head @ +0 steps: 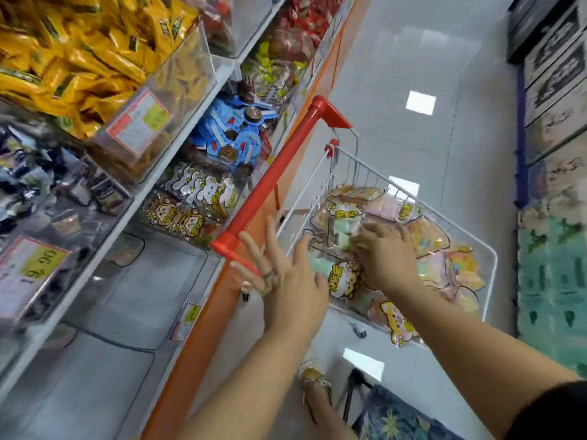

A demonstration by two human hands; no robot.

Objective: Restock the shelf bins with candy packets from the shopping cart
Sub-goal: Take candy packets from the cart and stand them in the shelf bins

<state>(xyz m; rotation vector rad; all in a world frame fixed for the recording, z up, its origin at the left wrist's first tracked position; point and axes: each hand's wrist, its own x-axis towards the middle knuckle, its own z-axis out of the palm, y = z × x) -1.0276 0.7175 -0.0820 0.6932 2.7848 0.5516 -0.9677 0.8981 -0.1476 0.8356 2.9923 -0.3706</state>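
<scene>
A: Left forearm (228, 385) is nearest, at the bottom of the frame. And its hand?

B: At centre frame the left hand (281, 271) hovers with fingers spread, beside the red cart handle (279, 173). The right hand (386, 260) curls its fingers round a candy packet (341, 228) in the shopping cart (347, 165), centre right.

Left hand (287, 274) open, back toward the camera, fingers straight and splayed toward 11 o'clock, thumb toward 12 o'clock, right hand (386, 258) at its 3 o'clock, palm down, fingers bent, grip blurred
</scene>
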